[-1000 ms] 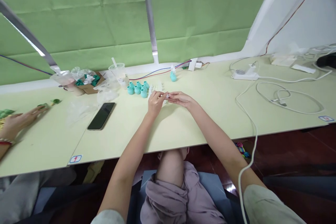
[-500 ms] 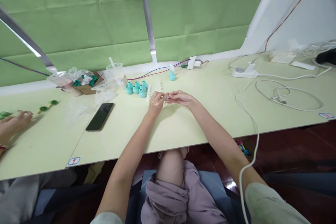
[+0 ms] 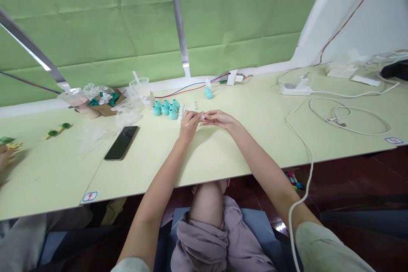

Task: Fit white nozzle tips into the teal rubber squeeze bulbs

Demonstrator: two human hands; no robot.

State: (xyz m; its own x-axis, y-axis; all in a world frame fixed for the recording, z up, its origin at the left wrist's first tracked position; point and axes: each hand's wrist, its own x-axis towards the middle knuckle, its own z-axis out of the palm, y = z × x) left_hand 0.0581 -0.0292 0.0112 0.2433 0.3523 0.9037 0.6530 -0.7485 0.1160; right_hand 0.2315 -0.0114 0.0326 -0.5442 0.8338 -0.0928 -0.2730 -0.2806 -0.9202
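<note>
My left hand (image 3: 190,123) and my right hand (image 3: 218,118) meet fingertip to fingertip over the table. Between them they pinch a small whitish piece (image 3: 203,116), mostly covered by the fingers, so its kind cannot be made out. Just behind my left hand lie rows of small white parts (image 3: 186,108), partly hidden by it. To their left stands a group of several turquoise vase-shaped pieces (image 3: 165,109) with open necks. Farther back, one more turquoise piece (image 3: 208,93) stands alone with a white part on top.
A phone (image 3: 121,143) lies left of my arms. Behind it are crumpled plastic film (image 3: 127,111), a plastic cup (image 3: 140,88) and a cardboard box (image 3: 111,106). At far left is another person's hand (image 3: 4,157) near green pieces (image 3: 52,133). A white cable (image 3: 299,134) crosses at right from a power strip (image 3: 296,88).
My hands stay almost in place, fingers shifting slightly around the small whitish piece. The other person's hand at far left has drawn back toward the left edge.
</note>
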